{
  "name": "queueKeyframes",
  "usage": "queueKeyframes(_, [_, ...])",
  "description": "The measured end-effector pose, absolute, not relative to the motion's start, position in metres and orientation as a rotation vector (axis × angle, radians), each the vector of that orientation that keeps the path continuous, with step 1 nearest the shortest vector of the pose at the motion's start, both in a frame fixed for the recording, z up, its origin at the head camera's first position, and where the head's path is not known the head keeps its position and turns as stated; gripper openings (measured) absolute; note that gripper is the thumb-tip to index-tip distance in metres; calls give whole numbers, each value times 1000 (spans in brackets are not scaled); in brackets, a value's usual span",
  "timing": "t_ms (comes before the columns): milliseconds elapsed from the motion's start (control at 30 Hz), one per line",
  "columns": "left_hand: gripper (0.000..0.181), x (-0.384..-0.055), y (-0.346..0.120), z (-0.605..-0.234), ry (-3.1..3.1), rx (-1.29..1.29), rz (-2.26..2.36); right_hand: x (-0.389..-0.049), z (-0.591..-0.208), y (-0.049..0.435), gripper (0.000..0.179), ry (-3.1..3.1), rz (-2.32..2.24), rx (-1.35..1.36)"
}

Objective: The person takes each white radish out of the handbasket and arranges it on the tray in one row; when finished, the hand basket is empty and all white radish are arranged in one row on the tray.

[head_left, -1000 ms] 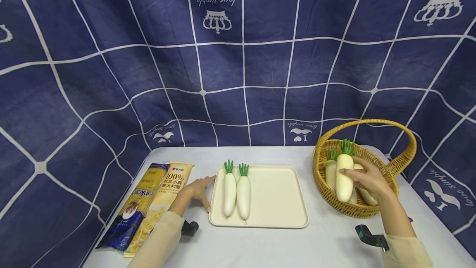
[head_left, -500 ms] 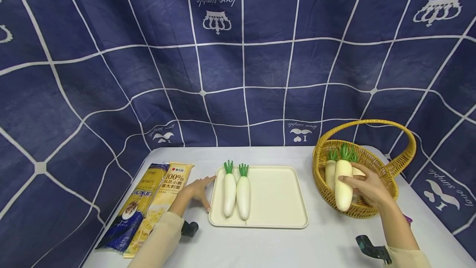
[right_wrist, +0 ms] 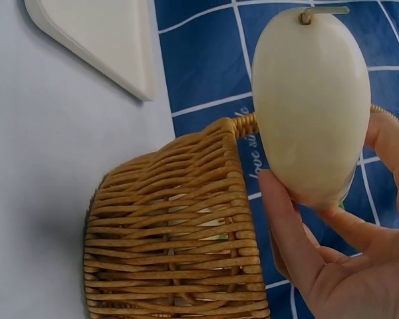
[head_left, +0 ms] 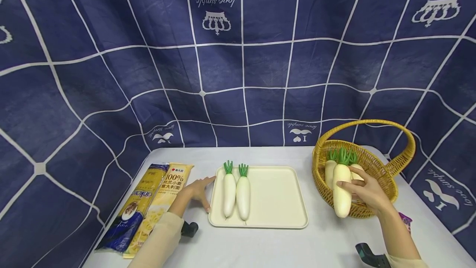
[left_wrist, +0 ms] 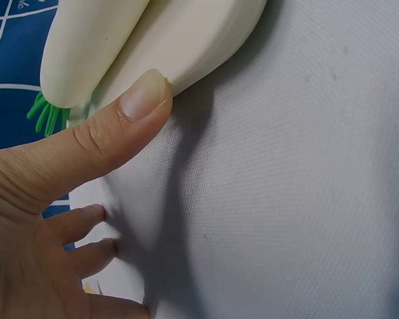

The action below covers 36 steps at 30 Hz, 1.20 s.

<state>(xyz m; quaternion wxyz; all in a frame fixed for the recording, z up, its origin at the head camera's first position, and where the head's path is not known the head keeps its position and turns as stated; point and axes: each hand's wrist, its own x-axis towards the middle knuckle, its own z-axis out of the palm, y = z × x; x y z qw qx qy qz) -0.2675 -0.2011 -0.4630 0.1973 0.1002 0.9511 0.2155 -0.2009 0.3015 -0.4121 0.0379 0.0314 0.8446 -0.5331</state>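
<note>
My right hand (head_left: 370, 191) grips a white radish (head_left: 342, 189) with green leaf stubs, held up over the near rim of the wicker basket (head_left: 386, 177). In the right wrist view the radish (right_wrist: 312, 106) points its root tip at the camera, thumb and fingers around its sides. Behind it, more white radishes (head_left: 329, 173) lie in the basket, partly hidden. My left hand (head_left: 197, 189) touches the left edge of the cream tray (head_left: 275, 197), thumb and fingers spread. On the tray's left side, two white radishes (head_left: 243, 197) lie side by side, leaves away from me.
Two pasta packets (head_left: 160, 210) lie left of my left hand. A small purple packet (head_left: 406, 221) sits right of the basket, partly behind my right forearm. The basket's tall handle (head_left: 366, 122) arches above it. A blue checked cloth (head_left: 267, 65) hangs behind the white table.
My right hand has drawn the radish toward me, from above the basket's inside to past its near rim. The left hand has stayed at the tray.
</note>
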Motion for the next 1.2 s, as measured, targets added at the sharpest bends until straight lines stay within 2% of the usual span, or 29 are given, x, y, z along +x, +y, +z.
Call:
queueKeyframes(533, [114,-267,-200,-461,2664,291,604,-190,-411,290,77,2627,-1631,51])
queueKeyframes(1200, [115,-268,-201,-463,2660,280,596,-175,-414,267,77,2519,-1758,19])
